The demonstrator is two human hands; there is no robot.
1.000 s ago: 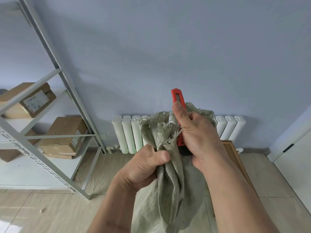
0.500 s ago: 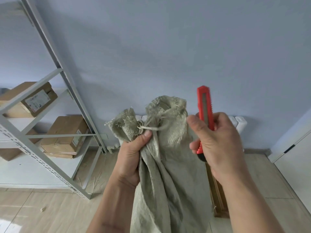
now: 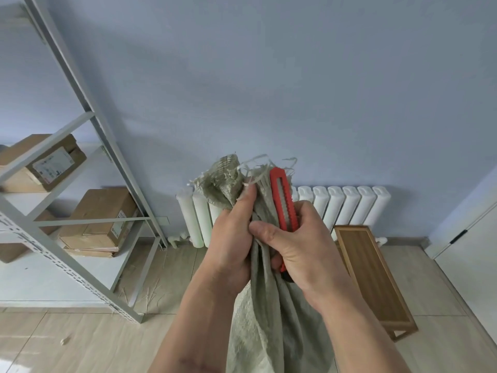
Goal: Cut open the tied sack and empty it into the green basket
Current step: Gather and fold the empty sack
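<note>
Both hands gripping sack (image 3: pixel 269 305), left hand (image 3: pixel 231 249), right hand (image 3: pixel 301 251) also clutching red cutter (image 3: pixel 285 200), tiled floor (image 3: pixel 80 343), white radiator (image 3: pixel 347 205)

Soft, even daylight fills the room, bright without harsh glare. Broad, faint shadows fall across the blue wall (image 3: pixel 295 90), and a pale sheen lies on the floor tiles (image 3: pixel 16 364) at lower left. Wide-angle distortion slants the shelf frame (image 3: pixel 80 90). Focus stays sharp.

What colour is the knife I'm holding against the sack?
The utility knife has a red casing, clearest in the head view, held in your right hand against the sack.
</note>
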